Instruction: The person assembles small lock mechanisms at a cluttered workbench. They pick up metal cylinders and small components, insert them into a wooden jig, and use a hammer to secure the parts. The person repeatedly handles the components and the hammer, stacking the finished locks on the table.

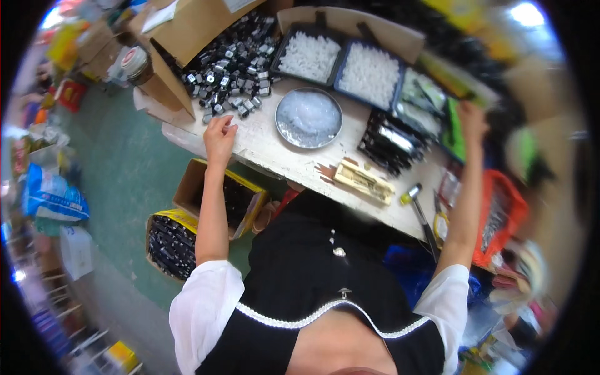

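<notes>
A white worktable (256, 134) spans the centre, bearing at upper left a pile of black-and-silver parts (224, 81) and, right of that, a round metal bowl (306, 142). At the left edge lies a blue bag (53, 194) (its pale lettering is too blurred to read). At upper right is a green tray (456, 134), the right hand (473, 124) by it, its grip impossible to tell. The left hand (219, 139), loosely curled, is just below the pile; whether it pinches anything I cannot tell.

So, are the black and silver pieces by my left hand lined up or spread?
Spread loosely: the pieces point in mixed directions.
</notes>
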